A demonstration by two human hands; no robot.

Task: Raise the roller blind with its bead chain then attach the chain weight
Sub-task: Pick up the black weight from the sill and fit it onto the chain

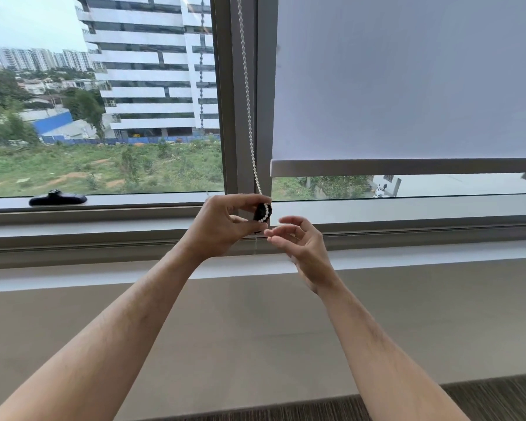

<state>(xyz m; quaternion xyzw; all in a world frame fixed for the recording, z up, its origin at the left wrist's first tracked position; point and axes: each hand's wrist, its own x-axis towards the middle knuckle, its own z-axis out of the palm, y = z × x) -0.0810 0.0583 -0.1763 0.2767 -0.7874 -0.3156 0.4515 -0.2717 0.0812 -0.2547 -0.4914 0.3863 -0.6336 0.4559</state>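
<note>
My left hand (222, 226) pinches the black chain weight (262, 213) at the foot of the white bead chain (249, 101), whose beads loop round it. My right hand (301, 244) hovers just beside, fingers loosely curled, holding nothing. The roller blind (407, 86) hangs low, its bottom bar (407, 167) near the sill (104, 229).

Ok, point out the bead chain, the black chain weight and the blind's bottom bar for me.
bead chain (247, 95), head view, on the white beads mid-run.
chain weight (261, 211), head view, on its black body.
bottom bar (407, 167), head view, on its front face.
</note>
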